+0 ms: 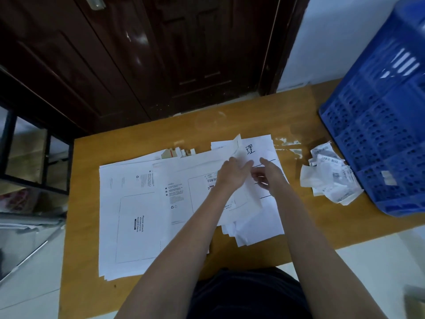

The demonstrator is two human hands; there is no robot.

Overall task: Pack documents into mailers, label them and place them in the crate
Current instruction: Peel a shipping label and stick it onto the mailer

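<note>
A stack of white mailers (128, 222) lies on the left of the wooden table (305, 222). On top, a white mailer (181, 180) with a barcode label lies across the middle. My left hand (232, 173) holds the raised right end of this mailer. My right hand (269, 176) is beside it, fingers curled on a white sheet at the mailer's opening. Under both hands lies a pile of white documents (259, 224), one with handwritten black characters. The blue perforated crate (377, 134) stands at the table's right end.
A heap of crumpled label backings (331, 176) lies between the documents and the crate. Tape remnants stick to the table behind them. A dark wooden door is behind the table. A black metal frame stands at the left.
</note>
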